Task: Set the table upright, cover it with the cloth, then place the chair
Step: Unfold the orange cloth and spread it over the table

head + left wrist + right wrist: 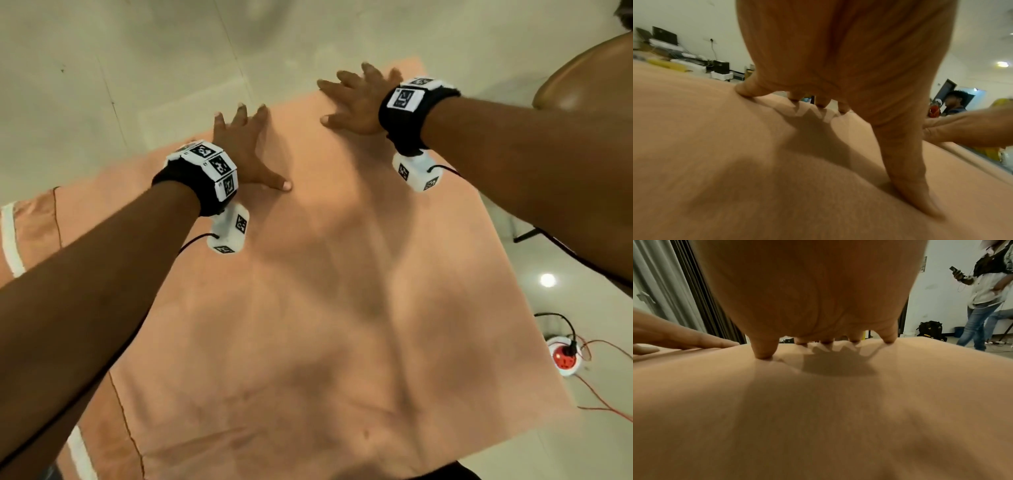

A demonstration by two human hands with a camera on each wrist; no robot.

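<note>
A peach cloth (325, 291) lies spread over the table and hides the whole top; its left side hangs down and shows a white stripe (10, 240). My left hand (246, 150) presses flat on the cloth near the far edge, fingers straight and spread. My right hand (356, 99) lies flat the same way at the far right corner. The left wrist view shows the left hand (838, 65) with fingertips and thumb on the cloth (735, 162). Under the right hand (807, 296), the cloth (818, 418) looks smooth. A brown chair (582, 78) stands beyond the table's right side.
A red and white power socket (565, 356) with cables lies on the tiled floor to the right of the table. A person holding a phone (986, 288) stands beyond the far right, near a black backpack (930, 331). A desk with laptops (663, 39) lines the far wall.
</note>
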